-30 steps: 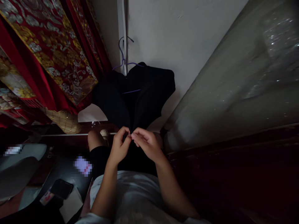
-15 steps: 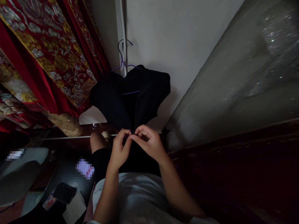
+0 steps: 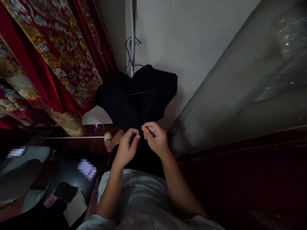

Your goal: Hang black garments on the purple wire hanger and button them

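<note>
A dark garment [image 3: 158,88], open down its front, hangs on a thin purple hanger [image 3: 129,59] against the wall. My left hand [image 3: 128,147] is at the lower part of the front opening, thumb and forefinger pinched on the cloth's left edge. Just opposite, my right hand [image 3: 155,139] pinches the right edge, its fingertips slightly higher. A small gap separates the two hands. Whatever fastening lies between the fingertips is too dark and small to make out.
Red embroidered cloths [image 3: 64,57] hang at the left. On a low black table [image 3: 72,163] lie a dark phone [image 3: 65,192] and papers [image 3: 75,209]; a grey chair [image 3: 21,182] stands beside it. A plastic-wrapped panel [image 3: 240,76] leans at the right.
My fingertips, pressed close together before, are now a little apart, the right hand slightly higher. My leg has shifted, showing more of the clog. The whole view has moved slightly.
</note>
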The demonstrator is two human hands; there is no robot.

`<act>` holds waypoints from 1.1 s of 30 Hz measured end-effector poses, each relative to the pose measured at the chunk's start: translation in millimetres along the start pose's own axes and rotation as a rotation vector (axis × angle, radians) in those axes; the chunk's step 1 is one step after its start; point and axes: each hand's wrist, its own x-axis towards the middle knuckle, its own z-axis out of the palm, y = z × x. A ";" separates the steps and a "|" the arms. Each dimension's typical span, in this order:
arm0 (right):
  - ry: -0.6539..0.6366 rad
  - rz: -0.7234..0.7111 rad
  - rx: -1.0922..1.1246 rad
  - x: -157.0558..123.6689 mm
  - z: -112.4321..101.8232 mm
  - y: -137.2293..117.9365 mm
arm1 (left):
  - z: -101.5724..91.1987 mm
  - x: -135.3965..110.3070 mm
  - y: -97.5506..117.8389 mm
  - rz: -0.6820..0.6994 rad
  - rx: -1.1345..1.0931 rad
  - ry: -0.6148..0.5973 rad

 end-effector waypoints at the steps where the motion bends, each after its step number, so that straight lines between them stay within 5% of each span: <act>1: 0.001 -0.001 -0.011 8.6 -0.6 0.6 | 0.0 0.9 -0.2 0.019 0.008 -0.009; 6: 0.055 -0.126 -0.174 101.1 -5.1 1.6 | 1.2 4.1 -5.9 0.132 0.053 -0.089; 12: 0.168 -0.268 -0.503 205.8 -1.0 -2.7 | 6.6 0.6 -14.4 0.087 0.092 -0.157; 17: 0.083 -0.362 -0.578 207.8 -6.0 -10.7 | -5.0 38.4 -7.7 0.239 0.098 -0.242; 23: 0.017 -0.380 -0.605 197.8 -19.7 -18.7 | -34.1 153.3 6.3 0.532 0.056 0.343; 27: 0.001 -0.345 -0.605 198.6 -28.2 -26.8 | -52.1 216.7 4.4 0.543 0.171 0.169; 30: -0.012 -0.295 -0.598 202.0 -33.2 -25.5 | -54.3 239.6 2.9 0.544 0.234 0.065; 33: -0.014 -0.247 -0.591 203.7 -29.0 -15.1 | -50.2 250.6 9.0 0.547 0.216 0.095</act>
